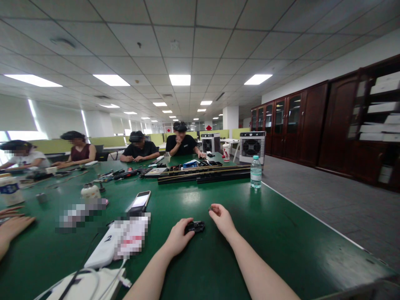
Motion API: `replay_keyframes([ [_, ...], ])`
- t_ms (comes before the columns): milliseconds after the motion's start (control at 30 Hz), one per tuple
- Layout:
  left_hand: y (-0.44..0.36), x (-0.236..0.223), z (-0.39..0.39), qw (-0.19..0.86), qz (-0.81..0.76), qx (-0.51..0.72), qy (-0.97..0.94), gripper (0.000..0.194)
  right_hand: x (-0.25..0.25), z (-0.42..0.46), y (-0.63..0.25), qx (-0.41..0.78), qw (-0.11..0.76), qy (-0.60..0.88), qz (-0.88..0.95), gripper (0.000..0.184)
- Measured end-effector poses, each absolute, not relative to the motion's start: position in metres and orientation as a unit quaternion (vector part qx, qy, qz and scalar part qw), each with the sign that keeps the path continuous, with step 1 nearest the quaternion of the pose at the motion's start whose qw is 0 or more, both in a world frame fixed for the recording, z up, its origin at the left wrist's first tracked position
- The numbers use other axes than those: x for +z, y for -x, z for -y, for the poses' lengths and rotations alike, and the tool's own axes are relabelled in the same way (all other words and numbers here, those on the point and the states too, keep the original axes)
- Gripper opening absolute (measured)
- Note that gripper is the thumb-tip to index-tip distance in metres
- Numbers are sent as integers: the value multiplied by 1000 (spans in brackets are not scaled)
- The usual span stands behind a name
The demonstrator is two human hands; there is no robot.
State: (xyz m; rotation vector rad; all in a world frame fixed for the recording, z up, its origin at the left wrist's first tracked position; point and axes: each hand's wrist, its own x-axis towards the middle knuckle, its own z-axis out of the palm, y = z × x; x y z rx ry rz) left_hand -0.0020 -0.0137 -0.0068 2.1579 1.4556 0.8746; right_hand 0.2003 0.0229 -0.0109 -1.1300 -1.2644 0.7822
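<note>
A small black part (pixel 197 226), perhaps a plastic mechanism, lies on the green table (pixel 265 225) in front of me. My left hand (pixel 180 237) is closed around its left end, with thumb and fingers on either side. To the right of it, my right hand (pixel 221 218) is raised a little, thumb and index finger pinched together. A tiny dark piece (pixel 211 208) shows at those fingertips, too small to name. The two hands are apart, and the right one does not touch the black part.
Black rails (pixel 225 175) lie across the table ahead, beside a water bottle (pixel 256 171). On my left are a phone (pixel 141 201), a white power bank (pixel 108 241) with cables and a white jar (pixel 90 191). Another person's hand (pixel 15 227) rests at far left; several people sit beyond.
</note>
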Motion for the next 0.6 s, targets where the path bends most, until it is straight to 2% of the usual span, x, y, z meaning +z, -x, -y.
replay_keyframes([
  [600,3,-9,12,194,-517,312,-773,43,3,-2,-187,364,509,426,653,26],
])
